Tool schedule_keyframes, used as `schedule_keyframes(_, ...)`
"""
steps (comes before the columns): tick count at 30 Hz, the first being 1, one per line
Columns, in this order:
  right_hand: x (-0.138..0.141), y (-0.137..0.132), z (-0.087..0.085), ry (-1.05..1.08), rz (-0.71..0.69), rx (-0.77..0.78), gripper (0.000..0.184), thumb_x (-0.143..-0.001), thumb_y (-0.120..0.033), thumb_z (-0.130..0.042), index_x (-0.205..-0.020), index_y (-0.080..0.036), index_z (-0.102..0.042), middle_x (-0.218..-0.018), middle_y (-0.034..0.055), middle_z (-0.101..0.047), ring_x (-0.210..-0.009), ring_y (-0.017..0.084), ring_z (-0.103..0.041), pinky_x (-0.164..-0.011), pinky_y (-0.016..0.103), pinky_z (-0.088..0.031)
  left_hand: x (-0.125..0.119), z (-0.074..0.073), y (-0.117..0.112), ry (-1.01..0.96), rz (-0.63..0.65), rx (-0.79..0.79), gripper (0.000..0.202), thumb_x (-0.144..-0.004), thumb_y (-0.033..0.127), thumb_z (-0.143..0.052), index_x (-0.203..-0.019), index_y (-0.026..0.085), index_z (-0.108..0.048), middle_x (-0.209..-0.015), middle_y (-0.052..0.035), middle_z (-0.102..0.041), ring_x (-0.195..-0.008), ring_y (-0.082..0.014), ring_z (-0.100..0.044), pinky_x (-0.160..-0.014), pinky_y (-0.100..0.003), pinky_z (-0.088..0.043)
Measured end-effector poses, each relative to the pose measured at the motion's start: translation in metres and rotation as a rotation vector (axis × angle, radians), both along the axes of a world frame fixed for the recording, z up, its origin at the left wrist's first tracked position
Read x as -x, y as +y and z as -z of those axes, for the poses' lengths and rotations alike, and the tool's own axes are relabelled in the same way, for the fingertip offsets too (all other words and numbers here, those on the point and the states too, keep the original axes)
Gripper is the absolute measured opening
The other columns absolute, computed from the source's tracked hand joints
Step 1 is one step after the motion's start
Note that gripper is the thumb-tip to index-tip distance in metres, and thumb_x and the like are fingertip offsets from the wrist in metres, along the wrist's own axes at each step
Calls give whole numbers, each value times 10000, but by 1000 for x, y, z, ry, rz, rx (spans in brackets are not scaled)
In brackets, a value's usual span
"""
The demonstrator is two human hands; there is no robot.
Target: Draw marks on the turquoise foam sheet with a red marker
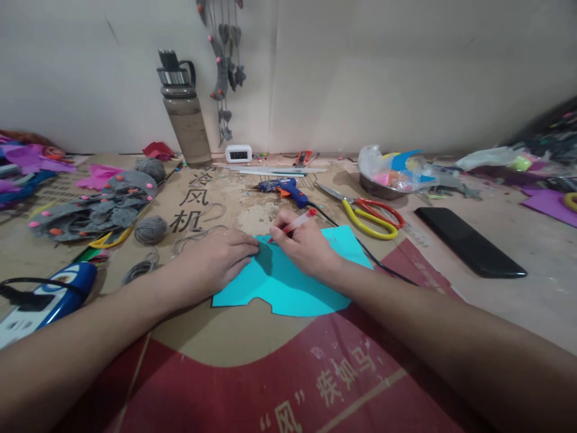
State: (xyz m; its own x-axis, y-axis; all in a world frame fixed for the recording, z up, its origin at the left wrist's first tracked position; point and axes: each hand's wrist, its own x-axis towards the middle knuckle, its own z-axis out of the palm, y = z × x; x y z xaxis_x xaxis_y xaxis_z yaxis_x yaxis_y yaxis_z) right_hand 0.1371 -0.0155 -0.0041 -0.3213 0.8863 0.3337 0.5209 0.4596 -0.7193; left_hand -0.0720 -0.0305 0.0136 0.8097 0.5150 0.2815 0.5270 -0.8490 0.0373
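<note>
A turquoise sheet (293, 288) with a notch cut in its near edge lies flat on the cardboard in front of me. My right hand (306, 243) is closed round a red-capped pen (299, 223), its tip down near the far edge of the sheet. Flat on the sheet's left side, my left hand (220, 255) presses with its fingers stretched out. Just beyond the pen lies a blue glue gun (288, 189). Scissors (367, 216) with red and yellow handles rest to the right of it.
Grey yarn balls (151, 230) and grey felt pieces (108, 207) lie on the left, near a power strip (54, 300). A water bottle (184, 114) and a small clock (238, 154) stand by the wall. Rightward are a metal bowl (387, 187) and a black phone (469, 242).
</note>
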Motion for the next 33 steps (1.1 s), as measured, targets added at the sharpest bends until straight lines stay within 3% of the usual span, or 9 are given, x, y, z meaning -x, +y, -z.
schedule_keyframes(33,-1,0,1,53,-76,-9,160,-833,-194,-473,-673,-198,-470,-615,-23,-517,-618,125,-483,-603,263,-351,3,0,-1,37,-21,26,329,-946,236,-401,-1095,139,-678,-1143,-108,-672,-1023,-215,-624,-914,-372,-509)
